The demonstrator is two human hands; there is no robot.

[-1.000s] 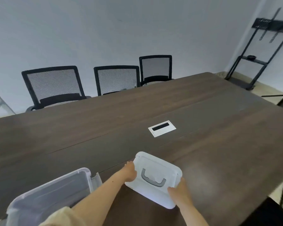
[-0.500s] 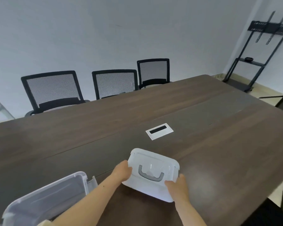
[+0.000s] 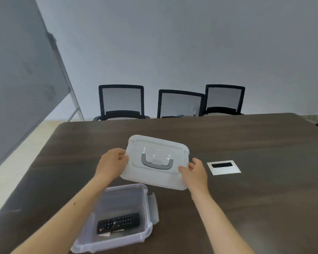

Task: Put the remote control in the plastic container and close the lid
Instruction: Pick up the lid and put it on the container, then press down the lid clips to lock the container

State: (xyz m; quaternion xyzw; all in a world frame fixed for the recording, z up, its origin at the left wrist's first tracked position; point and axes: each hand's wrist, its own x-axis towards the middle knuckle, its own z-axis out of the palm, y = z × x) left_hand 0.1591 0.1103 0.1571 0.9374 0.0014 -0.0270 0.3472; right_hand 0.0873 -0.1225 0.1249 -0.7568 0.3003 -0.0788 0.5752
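Observation:
A black remote control lies flat on the bottom of the clear plastic container, which stands open on the dark wooden table near me. The white lid with a grey handle is held tilted above the table, just beyond the container. My left hand grips the lid's left edge and my right hand grips its right edge. A grey latch flap hangs off the container's right side.
A white cable port is set in the table right of the lid. Three black mesh chairs stand at the far edge. A whiteboard leans at the left.
The view has swung left and down, bringing the container and the remote inside it into sight. Both hands have lifted the lid and carried it left toward the container.

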